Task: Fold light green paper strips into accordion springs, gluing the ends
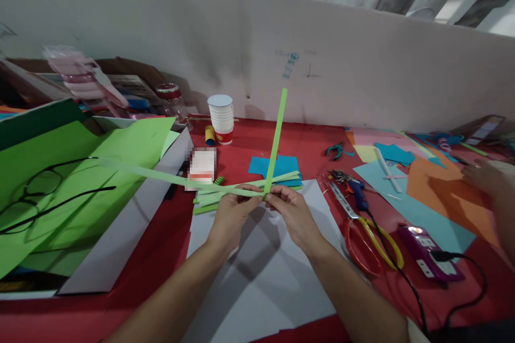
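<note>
Both hands meet over white paper (257,278), thumbs and fingers pinched at the spot where two green paper strips join. My left hand (233,214) is closed on the pale green paper strip (161,174), which runs out to the left. My right hand (292,211) is closed at the foot of the brighter green paper strip (277,136), which stands up and leans slightly right. How the strips are joined is hidden by the fingertips. Beneath and behind the hands lie several cut green strips (207,204) and blue paper pieces (257,164).
A box (132,225) with green sheets and glasses (40,182) stands left. Paper cups (221,118) are behind. Scissors (352,214), a glue gun (358,193), a purple power strip (430,254) and cables lie right. Another person's hand (478,174) reaches in over coloured paper (446,193).
</note>
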A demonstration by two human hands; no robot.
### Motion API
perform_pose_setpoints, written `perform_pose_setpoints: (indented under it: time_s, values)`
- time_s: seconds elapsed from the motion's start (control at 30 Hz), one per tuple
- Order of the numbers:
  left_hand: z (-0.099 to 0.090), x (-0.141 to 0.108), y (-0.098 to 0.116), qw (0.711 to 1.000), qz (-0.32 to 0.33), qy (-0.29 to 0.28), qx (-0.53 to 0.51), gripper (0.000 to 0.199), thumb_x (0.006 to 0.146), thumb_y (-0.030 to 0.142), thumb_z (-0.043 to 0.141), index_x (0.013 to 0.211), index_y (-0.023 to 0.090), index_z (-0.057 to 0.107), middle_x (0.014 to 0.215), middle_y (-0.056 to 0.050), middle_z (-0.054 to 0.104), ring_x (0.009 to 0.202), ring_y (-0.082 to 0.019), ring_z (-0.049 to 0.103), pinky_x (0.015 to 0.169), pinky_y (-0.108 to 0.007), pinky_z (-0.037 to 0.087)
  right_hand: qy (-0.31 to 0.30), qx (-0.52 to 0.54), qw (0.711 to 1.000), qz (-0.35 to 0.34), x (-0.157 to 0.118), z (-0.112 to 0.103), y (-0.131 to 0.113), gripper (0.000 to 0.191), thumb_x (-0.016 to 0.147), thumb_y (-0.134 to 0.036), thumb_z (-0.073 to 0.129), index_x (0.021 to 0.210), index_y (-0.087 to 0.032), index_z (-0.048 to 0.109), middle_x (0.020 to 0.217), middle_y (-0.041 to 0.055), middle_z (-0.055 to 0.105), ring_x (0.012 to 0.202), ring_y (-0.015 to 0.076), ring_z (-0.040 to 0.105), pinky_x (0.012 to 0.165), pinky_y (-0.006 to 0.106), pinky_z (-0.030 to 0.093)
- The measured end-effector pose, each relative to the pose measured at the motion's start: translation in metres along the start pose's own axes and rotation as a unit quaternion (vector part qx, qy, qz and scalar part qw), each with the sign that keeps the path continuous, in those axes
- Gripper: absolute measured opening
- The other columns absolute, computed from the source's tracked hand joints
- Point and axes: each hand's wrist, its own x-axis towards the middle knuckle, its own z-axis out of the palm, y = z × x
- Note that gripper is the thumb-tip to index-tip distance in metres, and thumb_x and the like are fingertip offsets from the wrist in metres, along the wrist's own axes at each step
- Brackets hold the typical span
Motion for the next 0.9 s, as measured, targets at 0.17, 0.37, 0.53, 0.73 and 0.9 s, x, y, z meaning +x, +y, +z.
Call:
perform_pose_setpoints:
  time_s: [0.17,0.37,0.53,0.73,0.9]
  values:
    - [0.0062,-0.0030,0.0023,0.999,0.016,0.038,0.001,0.015,0.057,0.016,0.072,0.068,0.015,0.063,0.065,0.001,0.061,0.066,-0.012,0.055,0.066,-0.025,0.042,-0.008,0.008,1.000,0.007,-0.0003,0.0008,0.0006,0.010,0.066,-0.024,0.066,0.074,-0.018,0.065,0.070,-0.0015,0.061,0.064,0.0111,0.051,0.064,0.026,0.038]
    - [0.0098,-0.0043,0.0017,0.998,0.033,0.055,-0.013,0.015,0.056,0.015,0.072,0.068,0.015,0.062,0.064,0.001,0.062,0.065,-0.012,0.056,0.066,-0.025,0.044,-0.018,-0.014,1.000,0.005,-0.0001,-0.0012,0.0023,0.013,0.069,-0.030,0.066,0.073,-0.018,0.064,0.068,-0.0012,0.060,0.063,0.0112,0.050,0.064,0.026,0.038]
    - [0.0098,-0.0048,0.0022,0.998,0.041,0.047,-0.011,0.012,0.058,0.016,0.071,0.068,0.016,0.063,0.065,0.001,0.063,0.065,-0.013,0.057,0.066,-0.026,0.045,-0.026,-0.031,0.999,0.005,-0.0004,0.0002,0.0014,0.018,0.069,-0.035,0.067,0.074,-0.018,0.063,0.071,-0.0004,0.061,0.064,0.0119,0.050,0.062,0.026,0.038]
    - [0.0098,-0.0056,-0.0004,0.998,0.023,0.046,-0.026,0.015,0.058,0.015,0.072,0.070,0.016,0.063,0.066,0.002,0.062,0.066,-0.012,0.056,0.067,-0.025,0.044,-0.011,-0.101,0.994,-0.041,0.0009,-0.0046,0.0080,0.020,0.072,-0.037,0.064,0.065,-0.019,0.059,0.058,-0.0032,0.053,0.056,0.0113,0.045,0.056,0.025,0.035]
    - [0.0108,-0.0068,0.0007,0.998,0.017,-0.022,-0.049,0.012,0.064,0.019,0.070,0.075,0.016,0.067,0.072,-0.001,0.066,0.072,-0.015,0.059,0.074,-0.029,0.044,0.012,-0.115,0.992,-0.051,0.0016,-0.0060,0.0075,0.018,0.071,-0.033,0.063,0.063,-0.018,0.058,0.057,-0.0030,0.052,0.054,0.0108,0.042,0.053,0.024,0.032]
